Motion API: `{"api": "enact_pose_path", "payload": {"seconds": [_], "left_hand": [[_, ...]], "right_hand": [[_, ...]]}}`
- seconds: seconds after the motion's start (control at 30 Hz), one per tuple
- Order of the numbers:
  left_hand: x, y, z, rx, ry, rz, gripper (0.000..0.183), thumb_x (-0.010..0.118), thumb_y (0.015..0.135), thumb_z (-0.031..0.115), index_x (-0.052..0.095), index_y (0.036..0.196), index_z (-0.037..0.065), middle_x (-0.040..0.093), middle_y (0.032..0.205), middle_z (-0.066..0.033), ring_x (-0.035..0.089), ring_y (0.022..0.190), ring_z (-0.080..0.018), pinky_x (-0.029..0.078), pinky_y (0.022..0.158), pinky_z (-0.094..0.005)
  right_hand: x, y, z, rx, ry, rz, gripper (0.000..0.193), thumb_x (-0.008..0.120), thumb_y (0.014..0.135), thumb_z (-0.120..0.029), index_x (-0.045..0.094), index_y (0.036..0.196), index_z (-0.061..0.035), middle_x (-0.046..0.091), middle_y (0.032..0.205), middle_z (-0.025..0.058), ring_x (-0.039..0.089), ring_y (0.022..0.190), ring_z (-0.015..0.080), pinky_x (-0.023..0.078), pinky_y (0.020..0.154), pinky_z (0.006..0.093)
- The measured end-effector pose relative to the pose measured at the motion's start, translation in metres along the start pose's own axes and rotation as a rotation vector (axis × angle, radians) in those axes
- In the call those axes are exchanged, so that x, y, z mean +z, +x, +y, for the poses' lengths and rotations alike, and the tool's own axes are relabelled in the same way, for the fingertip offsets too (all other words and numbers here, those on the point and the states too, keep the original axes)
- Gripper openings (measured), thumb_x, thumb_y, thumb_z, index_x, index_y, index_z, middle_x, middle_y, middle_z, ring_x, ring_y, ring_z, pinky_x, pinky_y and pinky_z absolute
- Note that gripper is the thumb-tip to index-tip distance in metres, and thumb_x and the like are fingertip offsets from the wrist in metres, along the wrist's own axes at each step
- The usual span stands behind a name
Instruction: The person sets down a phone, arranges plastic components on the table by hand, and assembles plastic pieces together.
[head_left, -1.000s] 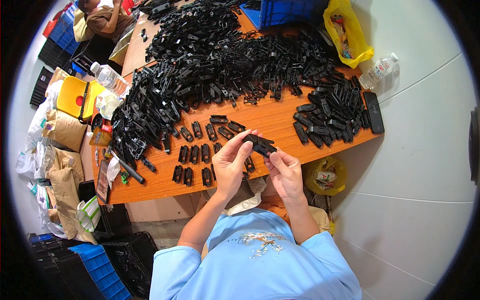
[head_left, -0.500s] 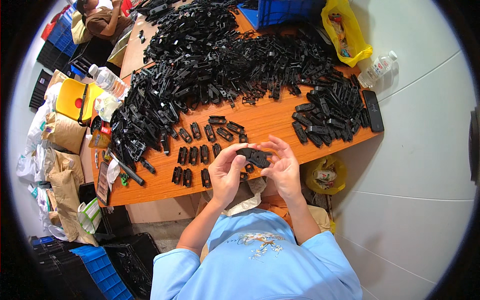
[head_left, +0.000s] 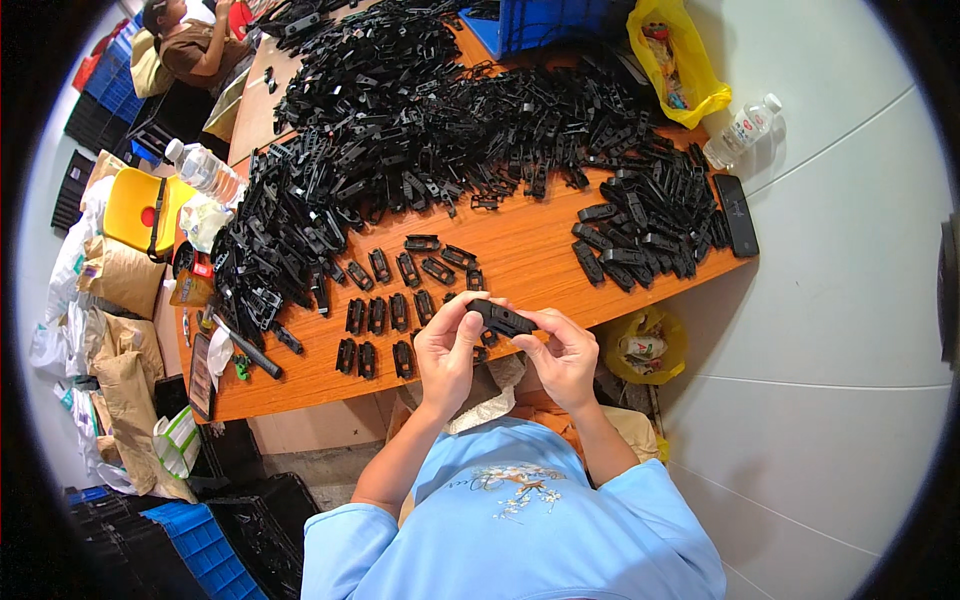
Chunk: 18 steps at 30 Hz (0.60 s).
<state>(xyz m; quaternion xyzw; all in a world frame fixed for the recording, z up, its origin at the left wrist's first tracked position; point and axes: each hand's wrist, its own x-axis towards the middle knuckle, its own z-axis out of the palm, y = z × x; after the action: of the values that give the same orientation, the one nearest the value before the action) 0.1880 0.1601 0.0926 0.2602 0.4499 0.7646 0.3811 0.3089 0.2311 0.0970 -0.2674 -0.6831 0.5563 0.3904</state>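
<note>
A black plastic part, oblong and blocky, is held between my two hands above the table's near edge. My left hand pinches its left end between thumb and fingers. At its right end, the thumb and fingers of my right hand are closed on it. Several open-framed black pieces lie in loose rows on the wooden table, left of and beyond my left hand. To the right rests a heap of closed-looking black parts. My fingers hide some of the held part.
A large pile of black plastic parts covers the table's far side. Bottles, a yellow bag and a dark phone stand or lie at the right. A black-handled tool lies at the left edge. A person sits far left.
My right fingers, spread apart before, have closed onto the right end of the black part. The part has turned slightly in my hands. The whole view has shifted a little.
</note>
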Motion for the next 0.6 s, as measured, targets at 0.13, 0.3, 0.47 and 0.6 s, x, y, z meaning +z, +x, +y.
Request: {"api": "enact_pose_path", "payload": {"seconds": [0.13, 0.3, 0.47, 0.6], "left_hand": [[-0.002, -0.001, 0.0, -0.06, -0.079, -0.063, 0.025, 0.049, 0.092, 0.014, 0.051, 0.11, -0.002, 0.059, 0.103, -0.0163, 0.058, 0.098, -0.0239, 0.047, 0.087, -0.0351], [0.003, 0.002, -0.006, -0.147, -0.146, -0.093, 0.024, 0.049, 0.092, 0.014, 0.052, 0.109, -0.002, 0.058, 0.106, -0.0161, 0.057, 0.1, -0.0233, 0.046, 0.088, -0.0341], [0.017, 0.003, -0.003, -0.135, 0.099, -0.02, 0.036, 0.049, 0.092, 0.013, 0.043, 0.126, 0.002, 0.054, 0.119, -0.0129, 0.05, 0.111, -0.0207, 0.04, 0.095, -0.0345], [0.004, 0.004, -0.002, -0.138, 0.068, -0.006, 0.04, 0.049, 0.092, 0.016, 0.039, 0.128, 0.001, 0.052, 0.12, -0.0152, 0.051, 0.11, -0.0211, 0.041, 0.096, -0.0363]], "right_hand": [[-0.001, -0.003, 0.003, 0.056, 0.153, 0.019, 0.025, 0.068, 0.075, -0.004, 0.062, 0.099, 0.0023, 0.063, 0.085, 0.0086, 0.059, 0.077, 0.0124, 0.046, 0.069, 0.0236], [-0.014, -0.002, 0.012, 0.143, 0.209, 0.017, 0.023, 0.068, 0.075, -0.003, 0.064, 0.097, 0.0014, 0.064, 0.086, 0.0069, 0.058, 0.078, 0.0105, 0.046, 0.069, 0.0226], [-0.063, 0.022, 0.017, 0.127, 0.02, 0.263, 0.02, 0.064, 0.077, 0.002, 0.065, 0.097, 0.0, 0.063, 0.088, 0.0037, 0.058, 0.079, 0.0095, 0.046, 0.068, 0.0216], [-0.155, 0.077, 0.045, -0.105, -0.469, 0.723, 0.023, 0.066, 0.079, -0.007, 0.064, 0.099, 0.0025, 0.063, 0.091, 0.0089, 0.059, 0.076, 0.0117, 0.048, 0.068, 0.0236]]}}
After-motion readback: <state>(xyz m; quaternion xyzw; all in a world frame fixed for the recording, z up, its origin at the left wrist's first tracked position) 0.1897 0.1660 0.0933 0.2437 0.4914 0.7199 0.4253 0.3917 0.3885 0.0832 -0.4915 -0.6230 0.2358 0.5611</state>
